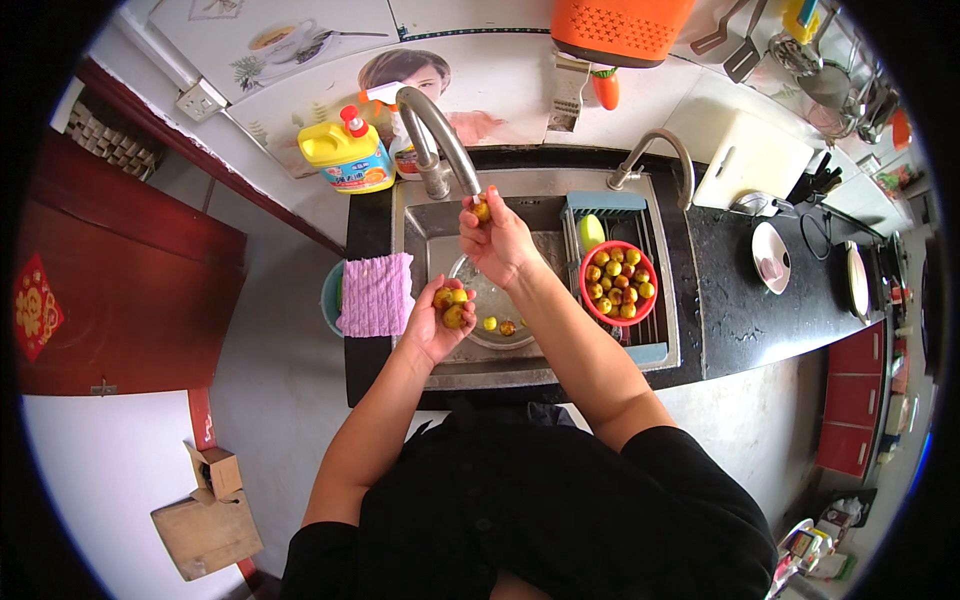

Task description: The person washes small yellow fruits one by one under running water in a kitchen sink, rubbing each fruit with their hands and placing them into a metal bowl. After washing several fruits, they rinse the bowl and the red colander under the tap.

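Note:
Over the left side of the steel sink (525, 376), my left hand (436, 322) cups several small yellow-brown fruits (453, 315), which look like jujubes. My right hand (496, 238) grips one similar fruit (481, 211) right under the spout of the curved metal faucet (442, 135). Below both hands a clear round bowl (480, 346) sits in the basin, partly hidden by my arms, with a few fruits (507, 328) low in it. To the right, a red bowl (651, 304) full of the same fruits rests on a drain rack (666, 330) across the sink.
A pink cloth (376, 295) hangs at the counter's left edge. Behind the sink stand a yellow detergent jug (349, 154) and a spray bottle (405, 154). A green sponge-like item (592, 232) lies in the rack. Farther right are a second faucet (660, 139), a cutting board (754, 161) and a white dish (766, 244).

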